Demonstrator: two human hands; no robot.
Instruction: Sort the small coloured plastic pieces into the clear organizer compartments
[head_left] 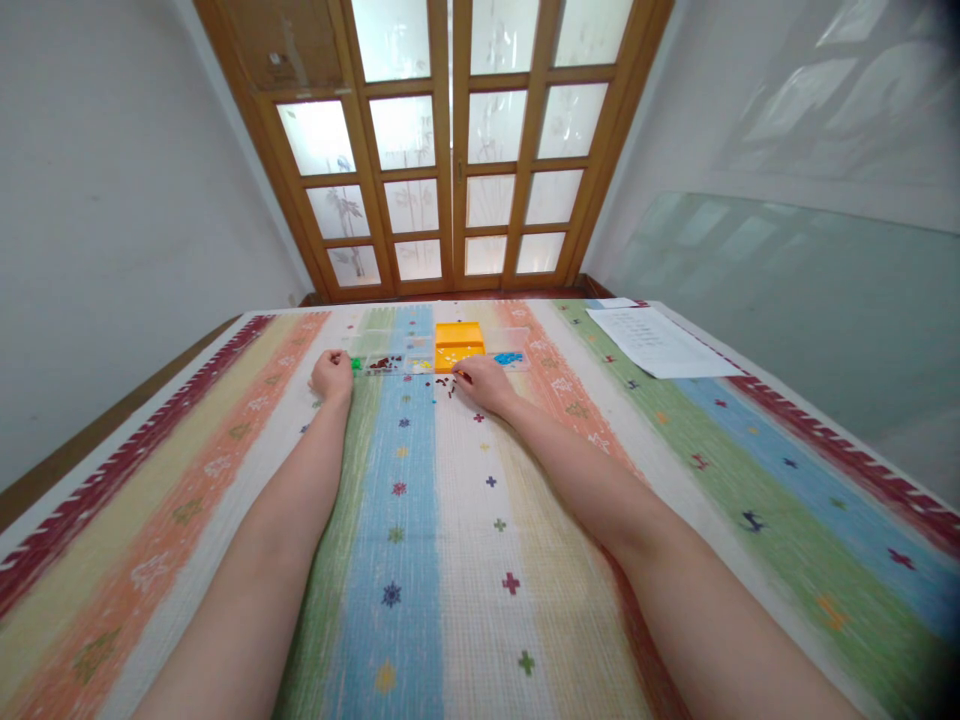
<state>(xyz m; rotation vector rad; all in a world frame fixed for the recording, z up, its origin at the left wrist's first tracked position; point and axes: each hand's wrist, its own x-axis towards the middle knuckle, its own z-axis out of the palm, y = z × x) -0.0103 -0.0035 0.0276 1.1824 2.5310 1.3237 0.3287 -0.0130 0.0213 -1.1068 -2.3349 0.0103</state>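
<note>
My left hand (332, 376) rests at the left end of a clear compartment case (367, 360), fingers curled together beside some small green pieces (357, 364). What it holds, if anything, is too small to tell. My right hand (486, 382) is at the front right corner of an open yellow box (459, 333), thumb and fingertips pinched. Any piece between them is too tiny to name. White bits lie inside the yellow box. Several loose dark red pieces (450, 394) are on the cloth just below the right fingertips. Other compartments hold dark red pieces (385, 363), yellow pieces (421, 365) and blue pieces (508, 358).
A striped, patterned tablecloth (405, 480) covers the table. Printed paper (656, 342) lies at the far right, with another sheet (617, 302) behind it. Beyond the far edge stand wood-framed glass doors (453, 150). A glass panel (795, 290) leans along the right wall.
</note>
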